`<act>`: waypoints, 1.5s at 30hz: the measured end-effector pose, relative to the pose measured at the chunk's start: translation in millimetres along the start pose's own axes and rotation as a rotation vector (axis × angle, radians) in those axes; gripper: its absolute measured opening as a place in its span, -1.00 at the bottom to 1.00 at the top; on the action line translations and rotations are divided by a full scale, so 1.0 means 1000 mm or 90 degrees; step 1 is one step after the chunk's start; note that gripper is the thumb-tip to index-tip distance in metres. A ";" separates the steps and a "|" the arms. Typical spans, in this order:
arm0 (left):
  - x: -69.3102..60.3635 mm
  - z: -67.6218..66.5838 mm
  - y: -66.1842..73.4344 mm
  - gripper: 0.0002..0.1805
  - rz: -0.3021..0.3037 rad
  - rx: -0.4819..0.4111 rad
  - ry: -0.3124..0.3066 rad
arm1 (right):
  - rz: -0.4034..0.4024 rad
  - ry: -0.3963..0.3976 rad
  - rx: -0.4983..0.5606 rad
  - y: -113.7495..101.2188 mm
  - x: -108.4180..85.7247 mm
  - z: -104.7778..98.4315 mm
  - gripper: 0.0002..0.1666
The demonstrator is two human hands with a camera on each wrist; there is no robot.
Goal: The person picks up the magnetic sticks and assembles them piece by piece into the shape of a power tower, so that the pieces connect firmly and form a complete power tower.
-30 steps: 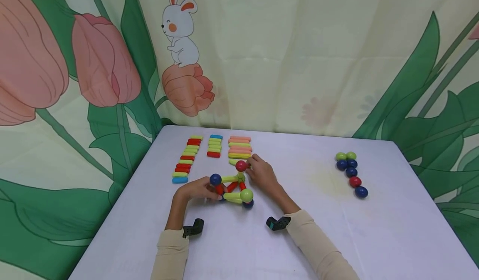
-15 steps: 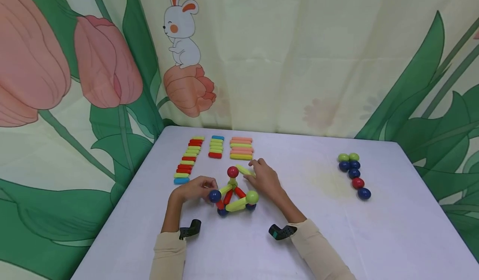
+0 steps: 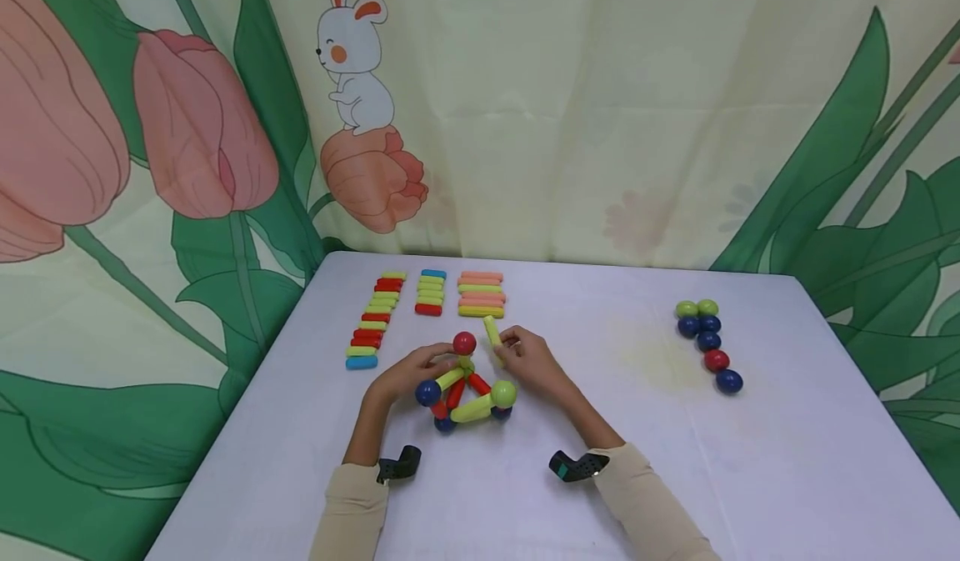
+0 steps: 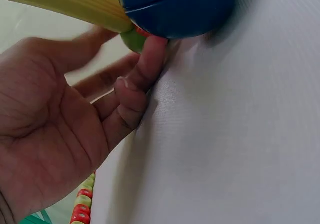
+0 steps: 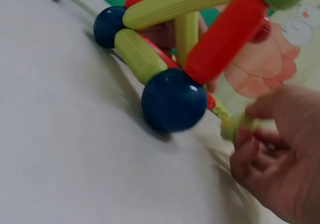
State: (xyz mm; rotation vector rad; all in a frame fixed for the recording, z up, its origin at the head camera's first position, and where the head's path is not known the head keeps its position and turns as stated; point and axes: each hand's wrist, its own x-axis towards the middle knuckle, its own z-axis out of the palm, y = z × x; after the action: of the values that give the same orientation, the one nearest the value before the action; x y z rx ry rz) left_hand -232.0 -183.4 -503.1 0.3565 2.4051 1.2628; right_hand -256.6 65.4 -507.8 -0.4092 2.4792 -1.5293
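Note:
A ball-and-rod toy frame stands on the table, made of red and yellow-green rods joined by blue, green and red balls. Its red ball sits highest, at the back. My left hand reaches around the frame's back left; in the left wrist view the fingers are half bent near a blue ball and a green ball, thumb apart from them. Contact there is partly hidden. Behind the frame's right side, my right hand pinches a loose yellow-green rod, tilted upward, between thumb and fingers.
Rows of loose red, yellow-green and blue rods lie at the back left. A shorter row and a group of pink and yellow rods lie beside them. Several loose balls form a line at the right. A printed curtain hangs behind.
The right hand has lifted the yellow-green rod off the table and turned it upright-leaning. After leaving the frame's front left, the left hand has moved toward its back post. The frame has shifted slightly forward.

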 end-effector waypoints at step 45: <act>0.006 0.005 0.008 -0.70 0.093 -0.043 0.036 | -0.127 -0.300 0.103 0.005 -0.033 -0.013 -0.59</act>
State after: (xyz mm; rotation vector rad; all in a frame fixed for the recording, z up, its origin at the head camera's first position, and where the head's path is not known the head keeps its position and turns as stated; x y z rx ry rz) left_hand -235.1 -173.0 -500.7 0.4906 2.4131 1.4326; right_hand -230.4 89.3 -506.3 -0.8946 1.9872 -1.4777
